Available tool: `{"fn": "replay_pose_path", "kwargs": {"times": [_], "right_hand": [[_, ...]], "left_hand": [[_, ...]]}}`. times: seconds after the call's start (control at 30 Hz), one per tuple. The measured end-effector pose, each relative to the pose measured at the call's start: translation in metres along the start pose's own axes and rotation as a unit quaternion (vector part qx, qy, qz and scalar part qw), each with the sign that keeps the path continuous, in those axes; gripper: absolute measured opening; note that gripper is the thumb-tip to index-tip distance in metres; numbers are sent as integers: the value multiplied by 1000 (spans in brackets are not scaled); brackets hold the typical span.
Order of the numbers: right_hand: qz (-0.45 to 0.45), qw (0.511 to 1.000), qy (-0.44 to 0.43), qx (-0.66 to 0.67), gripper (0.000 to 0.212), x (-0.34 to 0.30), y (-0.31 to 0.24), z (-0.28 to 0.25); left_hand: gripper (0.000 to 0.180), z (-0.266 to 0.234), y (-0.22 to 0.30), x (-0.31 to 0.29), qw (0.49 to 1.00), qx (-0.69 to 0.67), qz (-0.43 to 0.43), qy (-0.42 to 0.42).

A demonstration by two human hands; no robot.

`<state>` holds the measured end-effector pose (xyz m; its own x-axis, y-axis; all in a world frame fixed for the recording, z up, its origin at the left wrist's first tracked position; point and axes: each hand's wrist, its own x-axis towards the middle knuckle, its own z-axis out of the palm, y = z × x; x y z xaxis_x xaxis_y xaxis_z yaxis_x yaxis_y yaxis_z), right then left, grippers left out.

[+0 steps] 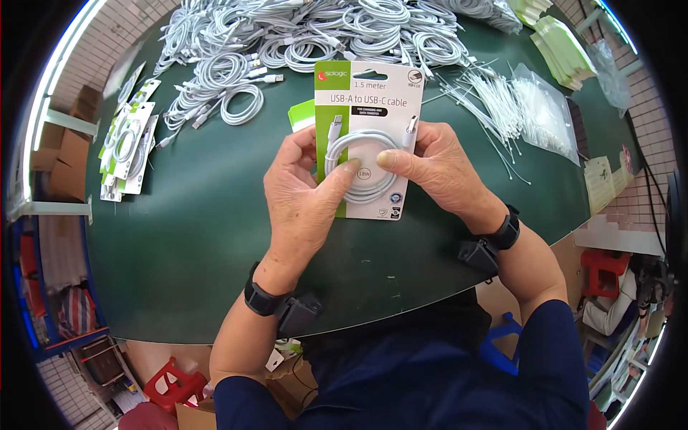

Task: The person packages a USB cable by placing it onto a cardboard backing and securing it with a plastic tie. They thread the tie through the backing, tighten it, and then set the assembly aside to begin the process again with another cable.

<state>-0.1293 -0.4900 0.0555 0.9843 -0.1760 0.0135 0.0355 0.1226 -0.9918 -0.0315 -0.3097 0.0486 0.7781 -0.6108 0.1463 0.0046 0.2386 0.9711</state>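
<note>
A white and green packaging card (369, 89) with a hang slot at its top is held upright over the table's middle. Coiled on its front is a white USB cable (367, 134). My left hand (301, 193) grips the card's left side, thumb pressing on the coil and fingers behind. From the right, my right hand (451, 168) holds the other edge, its thumb also laid on the coil. Both sets of fingers are mostly hidden behind the card. A green card (302, 115) shows partly behind it, next to my left fingers.
On the dark green table (215, 244), a large heap of white cables (301, 32) spreads along the far side. Carded cables (129, 147) are stacked at left. White zip ties (494, 104), a clear plastic bag (548, 115) and green-white cards (562, 54) lie at right.
</note>
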Motion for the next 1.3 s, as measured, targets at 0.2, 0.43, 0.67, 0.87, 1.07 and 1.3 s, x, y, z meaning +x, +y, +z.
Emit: {"fn": "replay_pose_path", "kwargs": {"times": [0.2,0.43,0.67,0.87,1.07,1.3], "right_hand": [[-10,1000,12,-13,33,0,-2,1],[-30,1000,2,-1,34,1,3,0],[-37,997,27,-68,35,6,4,-3],[-56,994,68,-62,38,6,2,-5],[-42,997,68,-20,42,7,13,-6],[-75,991,108,-18,45,12,14,-2]], "left_hand": [[37,-1,-1,-2,1000,7,-24,9],[31,-5,0,0,995,-74,-69,-18],[37,5,-3,0,994,-57,-88,-13],[46,-5,-5,1,976,-80,-178,-99],[50,12,4,-8,958,-86,-242,-128],[49,9,1,-8,979,155,-104,-77]]}}
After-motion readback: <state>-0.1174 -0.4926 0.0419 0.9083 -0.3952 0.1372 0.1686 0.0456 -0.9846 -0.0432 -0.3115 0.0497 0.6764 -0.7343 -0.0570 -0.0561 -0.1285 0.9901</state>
